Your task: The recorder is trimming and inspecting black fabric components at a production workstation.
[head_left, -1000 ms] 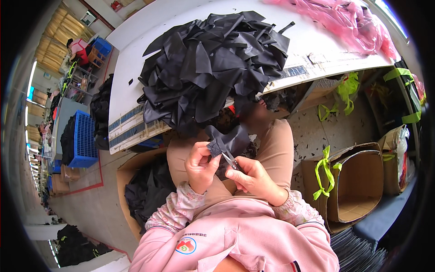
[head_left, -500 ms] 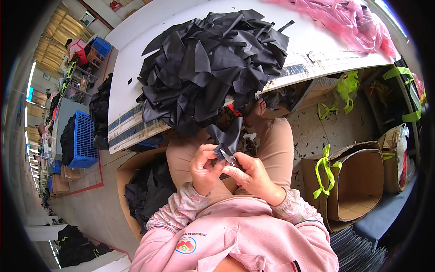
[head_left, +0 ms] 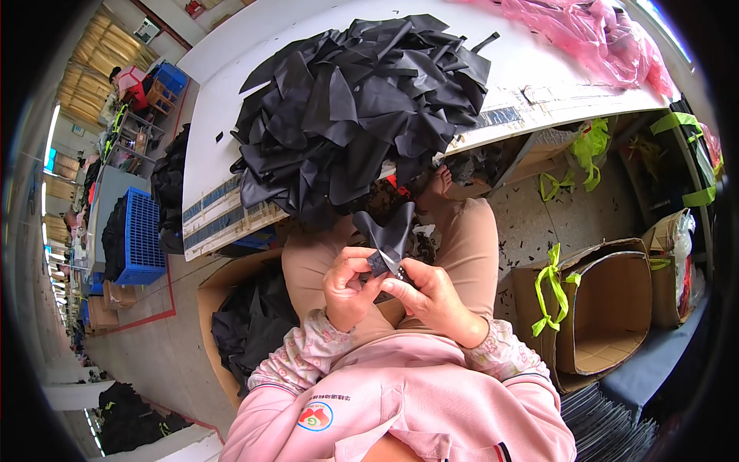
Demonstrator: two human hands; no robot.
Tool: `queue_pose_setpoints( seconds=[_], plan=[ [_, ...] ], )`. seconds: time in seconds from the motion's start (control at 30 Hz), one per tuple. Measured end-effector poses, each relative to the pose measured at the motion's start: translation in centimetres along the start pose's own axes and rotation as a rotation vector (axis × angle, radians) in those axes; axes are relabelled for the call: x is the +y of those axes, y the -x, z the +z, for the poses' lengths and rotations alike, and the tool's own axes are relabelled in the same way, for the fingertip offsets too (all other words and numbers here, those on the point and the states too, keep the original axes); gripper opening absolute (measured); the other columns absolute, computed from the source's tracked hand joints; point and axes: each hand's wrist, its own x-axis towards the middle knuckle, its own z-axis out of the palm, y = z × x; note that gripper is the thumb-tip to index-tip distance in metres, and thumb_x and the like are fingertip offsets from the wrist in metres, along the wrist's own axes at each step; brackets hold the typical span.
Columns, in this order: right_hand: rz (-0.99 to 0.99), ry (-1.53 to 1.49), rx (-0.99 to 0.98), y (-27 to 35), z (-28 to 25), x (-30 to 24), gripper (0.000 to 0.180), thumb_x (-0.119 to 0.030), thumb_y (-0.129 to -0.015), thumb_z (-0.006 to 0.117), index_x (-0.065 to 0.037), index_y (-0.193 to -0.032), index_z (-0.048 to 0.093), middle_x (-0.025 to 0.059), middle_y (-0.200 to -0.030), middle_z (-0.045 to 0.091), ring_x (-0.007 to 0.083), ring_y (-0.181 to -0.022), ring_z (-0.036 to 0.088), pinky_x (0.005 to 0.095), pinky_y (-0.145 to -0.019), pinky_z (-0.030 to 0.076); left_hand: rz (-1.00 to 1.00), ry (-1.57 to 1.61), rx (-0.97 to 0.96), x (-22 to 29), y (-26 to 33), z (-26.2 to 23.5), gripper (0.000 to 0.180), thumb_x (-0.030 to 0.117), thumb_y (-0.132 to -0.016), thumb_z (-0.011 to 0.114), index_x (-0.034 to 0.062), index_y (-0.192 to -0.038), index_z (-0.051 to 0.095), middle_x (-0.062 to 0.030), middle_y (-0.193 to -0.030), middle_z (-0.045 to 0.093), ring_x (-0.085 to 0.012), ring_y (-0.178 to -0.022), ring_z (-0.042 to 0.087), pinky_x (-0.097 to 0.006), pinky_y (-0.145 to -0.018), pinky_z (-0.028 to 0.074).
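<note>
— Beside our left knee, what do we record for the containers?

— We note a brown cardboard box (head_left: 223, 308) on the floor, open at the top and filled with black fabric pieces (head_left: 254, 323). To our right we see a second cardboard box (head_left: 608, 308) lying on its side, strapped with green band (head_left: 553, 289); its visible interior shows only bare cardboard. Farther left stands a blue plastic crate (head_left: 142, 235) holding dark material.

— And the work surface and room?

— We face a white table (head_left: 215, 131) carrying a large heap of black fabric cut-outs (head_left: 362, 100), with pink plastic sheeting (head_left: 593, 42) at its far right corner. The heap overhangs the near edge. Small dark scraps lie scattered on the concrete floor (head_left: 531, 223), and we see stacked goods along the aisle at far left.

— Hand pose?

— We hold both hands together over our lap. Our left hand (head_left: 350, 289) pinches the lower end of a black fabric piece (head_left: 389, 231), fingers curled closed around it. Our right hand (head_left: 435, 300) is clenched on a small metal tool (head_left: 390, 264), whose tip touches the same piece. The piece stands upright above our thumbs, just below the table edge.
</note>
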Motion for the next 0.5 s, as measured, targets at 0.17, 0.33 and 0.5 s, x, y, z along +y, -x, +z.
queue_pose_setpoints(
  seconds=[0.17,0.33,0.5],
  plan=[
    [0.099,-0.099,-0.036,0.3,-0.6,0.2,0.027,-0.025,-0.092,0.066,-0.001,-0.081,0.057,-0.0045,-0.058,0.047,0.0023,-0.051,0.042,0.0236,-0.043,0.033,0.007,0.039,-0.084,0.0,-0.4,-0.5,0.013,-0.009,-0.080,0.066,-0.0028,-0.092,0.062,-0.0106,-0.103,0.059,-0.0158,-0.091,0.061,-0.027,-0.078,0.051],
    [0.142,-0.117,-0.127,0.2,-2.3,-0.5,0.029,-0.027,-0.092,0.066,-0.001,-0.081,0.058,-0.0068,-0.063,0.048,0.0018,-0.054,0.041,0.0226,-0.045,0.033,-0.160,0.263,-0.196,0.3,-1.6,-1.5,0.014,-0.013,-0.081,0.061,-0.0036,-0.092,0.062,-0.0086,-0.103,0.058,-0.0160,-0.096,0.059,-0.028,-0.085,0.048],
    [0.145,0.004,-0.221,0.1,-3.1,-1.3,0.033,-0.031,-0.090,0.067,0.001,-0.083,0.059,-0.0062,-0.064,0.045,0.0041,-0.060,0.037,0.0258,-0.048,0.032,-0.248,0.409,-0.292,0.4,-2.0,-2.1,0.012,-0.010,-0.083,0.060,-0.0034,-0.092,0.062,-0.0076,-0.102,0.058,-0.0151,-0.095,0.058,-0.028,-0.086,0.047]
  ],
)
